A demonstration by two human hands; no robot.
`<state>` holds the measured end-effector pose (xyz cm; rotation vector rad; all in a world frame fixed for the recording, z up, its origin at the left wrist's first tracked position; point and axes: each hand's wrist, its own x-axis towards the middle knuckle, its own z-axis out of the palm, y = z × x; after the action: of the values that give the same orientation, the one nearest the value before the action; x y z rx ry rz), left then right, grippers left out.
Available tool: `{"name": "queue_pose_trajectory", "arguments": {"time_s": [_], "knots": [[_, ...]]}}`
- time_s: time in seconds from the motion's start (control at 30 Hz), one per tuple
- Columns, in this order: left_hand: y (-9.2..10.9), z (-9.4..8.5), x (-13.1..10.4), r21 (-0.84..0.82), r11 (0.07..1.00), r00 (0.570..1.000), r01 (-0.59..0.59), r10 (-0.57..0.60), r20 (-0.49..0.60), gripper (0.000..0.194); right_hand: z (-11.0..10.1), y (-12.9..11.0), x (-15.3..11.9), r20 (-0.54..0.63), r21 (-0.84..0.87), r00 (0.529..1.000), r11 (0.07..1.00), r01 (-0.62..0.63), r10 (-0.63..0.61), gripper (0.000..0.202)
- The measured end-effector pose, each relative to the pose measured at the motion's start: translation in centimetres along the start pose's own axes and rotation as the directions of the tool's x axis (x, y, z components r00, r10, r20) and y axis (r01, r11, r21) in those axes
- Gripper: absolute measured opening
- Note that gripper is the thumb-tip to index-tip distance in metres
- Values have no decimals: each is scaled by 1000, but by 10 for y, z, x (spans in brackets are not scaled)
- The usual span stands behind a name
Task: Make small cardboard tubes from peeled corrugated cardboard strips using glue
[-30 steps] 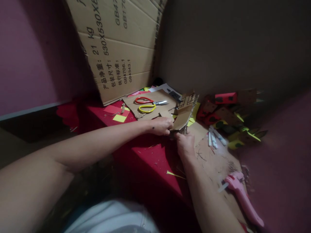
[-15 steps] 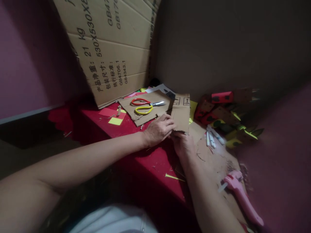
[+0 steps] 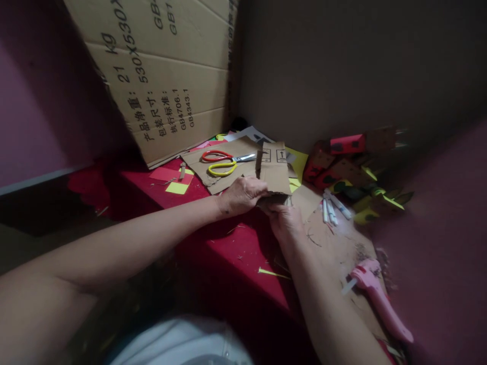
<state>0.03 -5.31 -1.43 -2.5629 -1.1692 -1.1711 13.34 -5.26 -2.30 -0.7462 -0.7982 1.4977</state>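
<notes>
Folded cardboard piece [image 3: 276,175] gripped by both hands above the red table cloth [image 3: 224,238].
At the left, a large printed cardboard sheet [image 3: 163,86] is stood upright, and paper scraps [image 3: 177,188], red and yellow, are strewn before it. Red-and-yellow-handled scissors [image 3: 225,162] are laid on a flat cardboard panel [image 3: 245,146]. The folded piece is held just right of them — a dark gap is shown beneath its near edge, contents cannot be told. By the left hand [image 3: 243,193], fingers curled, forearm stretched in from the left, its near left corner is clasped; by the right hand [image 3: 287,222], angled up from the lower right, its lower edge is gripped. Farther right, white sticks [image 3: 330,210], spotted shapes [image 3: 347,144] and a pink glue gun [image 3: 376,293] are set out.
</notes>
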Motion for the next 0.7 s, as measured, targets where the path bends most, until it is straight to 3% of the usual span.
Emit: {"name": "queue_pose_trajectory", "arguments": {"time_s": [0.23, 0.57, 0.7], "knots": [[2, -8, 2, -151, 986, 997, 72, -65, 50, 16, -1, 1, 1, -8, 28, 1000, 1000, -9, 9, 37], [-8, -9, -2, 76, 966, 964, -246, 236, 121, 20, 4, -2, -5, 18, 7, 999, 999, -48, 48, 36], [-11, -19, 2, 70, 979, 969, -192, 177, 172, 22, 3, -1, -5, 19, -8, 998, 998, -55, 55, 37]]}}
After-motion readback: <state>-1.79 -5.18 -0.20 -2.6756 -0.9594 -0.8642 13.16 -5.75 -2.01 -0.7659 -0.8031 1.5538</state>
